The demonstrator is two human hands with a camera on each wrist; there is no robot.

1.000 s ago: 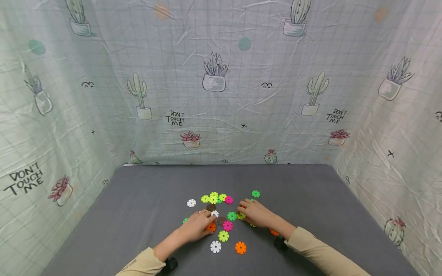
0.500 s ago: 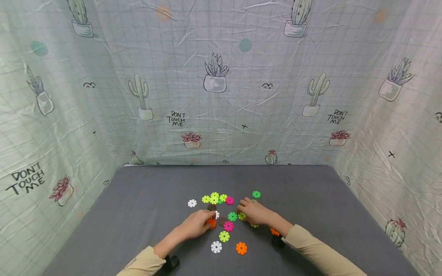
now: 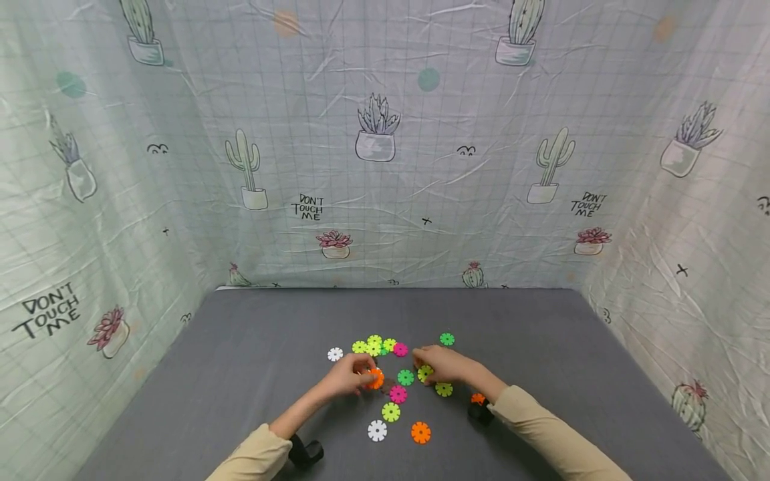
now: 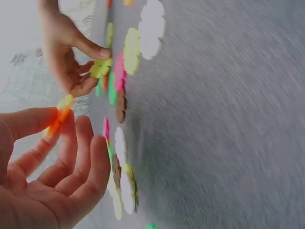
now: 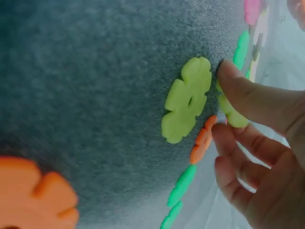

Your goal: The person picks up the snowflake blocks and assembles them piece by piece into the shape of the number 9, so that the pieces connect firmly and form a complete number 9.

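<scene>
Left arm [image 3: 303,409] reaches in from near left, angled far and right, sleeve [image 3: 252,455] stopping short of your bare wrist. Your left hand [image 3: 345,376] pinches, thumb [image 4: 31,122] against fingertips, outer two fingers [image 4: 97,164] loosely bent. Right arm [image 3: 490,385] slants from near right, far and left. Your right hand [image 3: 446,363] pinches too, thumb extended, fingers curled. Hands apart, right slightly farther.

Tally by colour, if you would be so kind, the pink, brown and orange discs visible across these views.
Pink discs: 2
Brown discs: 2
Orange discs: 4, including one pinched by the left hand and one in the right wrist view that the head view hides
Total: 8
</scene>
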